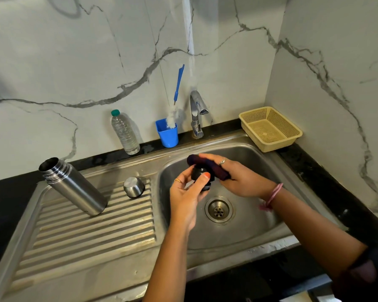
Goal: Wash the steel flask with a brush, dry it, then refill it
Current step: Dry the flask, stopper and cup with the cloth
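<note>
two hands work over the sink (260,214): left hand (187,192) pinches the black stopper (200,174), right hand (234,177) grips the dark cloth (207,165); a wet stopper may slip, dropping toward the drain (218,209).

Both forearms are bare. The left hand (184,194) wears a thin gold ring on one of its fingers (179,181), and the thumbnail is painted orange. The right hand (238,177) wears a silver ring, and a pink thread band with a loose tassel circles its wrist. A dark sleeve edge shows at the right elbow.
</note>
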Motion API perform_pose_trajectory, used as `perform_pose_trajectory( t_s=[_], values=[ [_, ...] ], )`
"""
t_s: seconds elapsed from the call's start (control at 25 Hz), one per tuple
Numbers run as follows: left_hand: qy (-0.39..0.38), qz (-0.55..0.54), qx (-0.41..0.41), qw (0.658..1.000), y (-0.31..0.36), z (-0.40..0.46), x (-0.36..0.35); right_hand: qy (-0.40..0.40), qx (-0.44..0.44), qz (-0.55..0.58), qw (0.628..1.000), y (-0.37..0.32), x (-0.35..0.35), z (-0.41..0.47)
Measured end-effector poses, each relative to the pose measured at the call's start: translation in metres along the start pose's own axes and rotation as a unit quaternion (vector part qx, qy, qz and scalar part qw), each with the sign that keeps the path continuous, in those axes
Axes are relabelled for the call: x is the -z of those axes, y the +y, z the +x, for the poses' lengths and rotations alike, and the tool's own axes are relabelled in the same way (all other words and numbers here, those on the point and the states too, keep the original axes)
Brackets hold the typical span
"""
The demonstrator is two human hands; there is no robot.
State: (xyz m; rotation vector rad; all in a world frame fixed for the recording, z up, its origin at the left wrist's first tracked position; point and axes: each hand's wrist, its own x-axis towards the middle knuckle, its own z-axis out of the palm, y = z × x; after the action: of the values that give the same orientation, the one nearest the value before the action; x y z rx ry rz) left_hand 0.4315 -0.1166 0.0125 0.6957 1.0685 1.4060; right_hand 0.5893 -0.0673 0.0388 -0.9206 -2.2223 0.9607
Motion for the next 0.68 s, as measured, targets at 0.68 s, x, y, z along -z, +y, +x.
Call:
perform_pose_trajectory(
  t_s=[0.68],
  values=[
    [-0.010, 0.143, -0.064, 0.988, 0.010, 0.001, 0.003, 0.021, 0.061, -0.093, 0.994, 0.005, -0.006, -0.005]
  ],
)
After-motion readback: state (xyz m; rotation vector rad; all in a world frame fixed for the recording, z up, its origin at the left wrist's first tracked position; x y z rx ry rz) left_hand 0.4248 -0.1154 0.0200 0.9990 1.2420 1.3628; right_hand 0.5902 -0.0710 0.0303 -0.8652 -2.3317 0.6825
